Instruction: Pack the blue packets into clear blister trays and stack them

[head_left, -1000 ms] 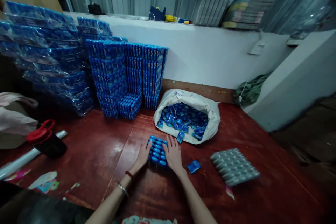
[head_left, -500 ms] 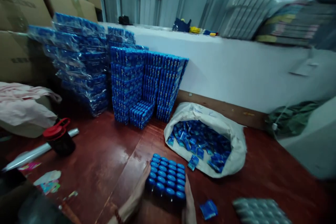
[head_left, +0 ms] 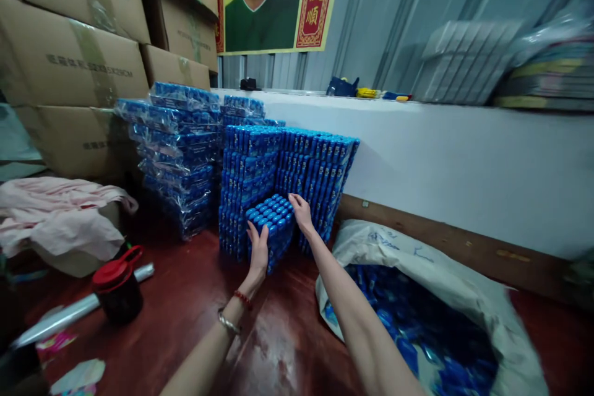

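Observation:
A block of small blue oval-topped containers [head_left: 270,211], packed in rows, is between my two hands at the front of the blue stacks. My left hand [head_left: 258,249] presses its near left side, thumb and fingers at the top edge. At the far right corner, my right hand [head_left: 301,213] grips the edge with fingers bent. The block appears level, on top of a similar lower block. Behind and beside it stand tall stacks of the same blue containers [head_left: 315,167]. My palms hide part of its sides.
Plastic-wrapped blue packs [head_left: 179,154] are piled left of the stacks, before cardboard boxes [head_left: 78,62]. An open white sack [head_left: 501,315] of blue packets lies at right. A red-lidded jar [head_left: 117,291] and a shiny roll [head_left: 65,317] are on the red floor [head_left: 185,334] at left.
Both hands have carried the blue block forward from the floor near me to the front of the stacks. The view has shifted, and the sack now appears closer and larger.

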`<state>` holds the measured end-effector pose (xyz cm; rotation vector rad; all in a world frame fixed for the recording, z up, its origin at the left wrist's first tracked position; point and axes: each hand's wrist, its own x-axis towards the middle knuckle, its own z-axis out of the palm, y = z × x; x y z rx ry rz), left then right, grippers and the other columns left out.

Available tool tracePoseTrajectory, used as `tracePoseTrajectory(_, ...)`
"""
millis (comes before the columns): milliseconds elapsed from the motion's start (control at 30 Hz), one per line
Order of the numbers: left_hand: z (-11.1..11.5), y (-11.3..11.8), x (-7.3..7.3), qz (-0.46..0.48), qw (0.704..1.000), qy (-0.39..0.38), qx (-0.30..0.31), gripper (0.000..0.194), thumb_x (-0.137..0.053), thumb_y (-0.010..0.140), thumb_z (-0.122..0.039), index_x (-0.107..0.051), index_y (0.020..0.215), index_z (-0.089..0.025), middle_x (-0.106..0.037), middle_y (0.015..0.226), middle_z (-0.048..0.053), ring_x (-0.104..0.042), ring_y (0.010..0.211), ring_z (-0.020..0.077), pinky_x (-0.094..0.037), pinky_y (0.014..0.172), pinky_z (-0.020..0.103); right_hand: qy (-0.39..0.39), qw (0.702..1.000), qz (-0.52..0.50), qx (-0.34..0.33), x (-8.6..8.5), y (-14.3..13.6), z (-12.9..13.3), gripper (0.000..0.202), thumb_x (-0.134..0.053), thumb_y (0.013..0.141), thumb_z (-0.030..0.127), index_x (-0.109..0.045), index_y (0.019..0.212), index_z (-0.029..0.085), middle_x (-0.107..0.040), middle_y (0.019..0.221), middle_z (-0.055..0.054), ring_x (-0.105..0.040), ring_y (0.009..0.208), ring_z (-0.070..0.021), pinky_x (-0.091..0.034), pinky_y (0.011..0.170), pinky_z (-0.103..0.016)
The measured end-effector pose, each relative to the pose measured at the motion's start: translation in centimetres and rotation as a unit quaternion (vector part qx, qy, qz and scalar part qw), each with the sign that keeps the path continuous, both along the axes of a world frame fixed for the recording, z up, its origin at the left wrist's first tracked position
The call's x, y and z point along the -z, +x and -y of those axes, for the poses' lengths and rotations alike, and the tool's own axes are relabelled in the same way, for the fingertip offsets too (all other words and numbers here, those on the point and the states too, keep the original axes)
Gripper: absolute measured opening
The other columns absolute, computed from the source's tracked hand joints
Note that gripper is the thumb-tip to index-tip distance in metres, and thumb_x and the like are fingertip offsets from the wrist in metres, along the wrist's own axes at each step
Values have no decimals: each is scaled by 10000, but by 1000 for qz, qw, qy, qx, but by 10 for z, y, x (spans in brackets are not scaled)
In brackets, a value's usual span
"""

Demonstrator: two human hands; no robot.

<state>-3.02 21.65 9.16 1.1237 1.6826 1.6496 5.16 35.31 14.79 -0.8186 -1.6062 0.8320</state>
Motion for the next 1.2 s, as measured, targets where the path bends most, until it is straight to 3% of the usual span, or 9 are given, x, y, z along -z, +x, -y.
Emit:
tracePoseTrajectory(233,-28,18,32,-198,978,4,-63,800,-443,864,-366,48,1451,-131,227,1492,169,182,1371,295,-28,1122,512,53,996,10,65,58,-20,-4,538,-370,846,484,-557,1189,113,-482,1319,-145,-380,1256,-234,-239,1078,-421)
tracePoseTrajectory(367,-27,21,23,-180,982,14,-56,808,-436,865,-351,73,1449,-124,261,1484,155,215,1360,290,-39,1129,493,64,996,34,47,60,-28,0,484,-345,876,455,-576,1185,164,-485,1343,-91,-341,1305,-204,-241,1093,-411)
tracePoseTrajectory(467,-6,23,16,-172,982,67,-49,813,-428,875,-374,87,1451,-120,248,1496,133,195,1375,262,-34,1141,441,75,995,41,58,54,-9,17,441,-379,881,434,-577,1196,197,-518,1322,-58,-420,1255,-175,-305,1066,-346)
tracePoseTrajectory(600,48,35,45,-180,975,133,-8,684,-428,889,-371,-95,1462,-201,-31,1545,81,-68,1416,229,-118,1153,383,45,989,43,137,78,75,77,434,-310,917,424,-594,1163,208,-632,1152,-57,-596,1023,-164,-447,914,-303)
tracePoseTrajectory(700,87,58,86,-187,961,71,189,479,-396,896,-360,-405,1350,-206,-440,1382,97,-413,1280,223,-302,1098,382,-13,975,70,211,111,169,134,427,-343,895,442,-642,1064,188,-685,994,-68,-635,893,-188,-489,821,-324)
tracePoseTrajectory(800,102,100,110,-226,884,12,409,402,-411,882,-355,-552,1229,-211,-548,1282,96,-501,1199,220,-362,1062,381,-72,948,115,287,132,263,169,462,-408,836,488,-653,1036,152,-662,1045,-117,-603,972,-239,-458,877,-394)
tracePoseTrajectory(933,55,173,99,-240,832,30,499,449,-409,878,-345,-479,1300,-209,-435,1399,85,-399,1294,196,-289,1106,372,-108,914,172,351,135,343,161,607,-382,825,507,-523,1241,88,-498,1300,-182,-434,1228,-279,-304,1036,-459)
tracePoseTrajectory(1033,-10,220,80,-224,863,22,452,522,-472,829,-344,-444,1312,-147,-343,1453,130,-289,1359,231,-218,1127,402,-98,909,204,351,131,358,128,638,-423,809,501,-488,1275,70,-423,1369,-201,-354,1297,-307,-262,1060,-472)
tracePoseTrajectory(1200,-104,261,57,-183,912,64,363,510,-547,760,-357,-516,1206,-112,-424,1392,165,-249,1362,333,-197,1121,459,-31,919,220,325,130,346,51,435,-531,761,458,-648,1061,166,-583,1223,-161,-462,1205,-337,-300,1037,-485)
